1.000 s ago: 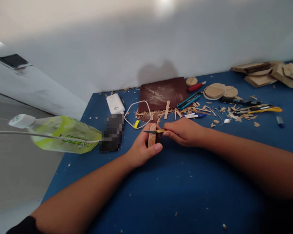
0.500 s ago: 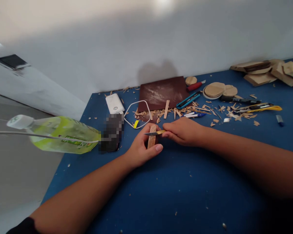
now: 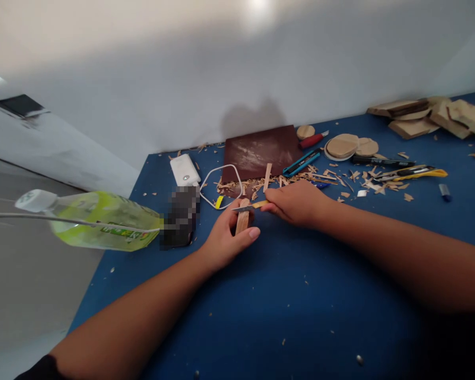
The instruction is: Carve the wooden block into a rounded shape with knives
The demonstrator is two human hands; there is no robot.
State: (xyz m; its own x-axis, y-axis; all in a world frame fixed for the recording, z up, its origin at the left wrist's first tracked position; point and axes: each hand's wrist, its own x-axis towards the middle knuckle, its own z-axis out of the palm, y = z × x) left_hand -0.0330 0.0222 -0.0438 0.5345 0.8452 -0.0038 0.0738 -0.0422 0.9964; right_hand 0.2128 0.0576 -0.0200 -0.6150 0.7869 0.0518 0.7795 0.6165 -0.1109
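Wood stick (image 3: 242, 220) between left fingers (image 3: 250, 234)

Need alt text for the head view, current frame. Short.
The left hand grips a small wood block upright on a blue table while the right hand holds a knife blade across its top. Wood shavings, cutters and a green bottle lie around.

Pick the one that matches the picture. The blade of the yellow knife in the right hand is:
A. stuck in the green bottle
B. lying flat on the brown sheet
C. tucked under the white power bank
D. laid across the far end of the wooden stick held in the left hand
D: the right hand holds the yellow knife with its blade crossing the top of the wooden stick, which the left hand grips.
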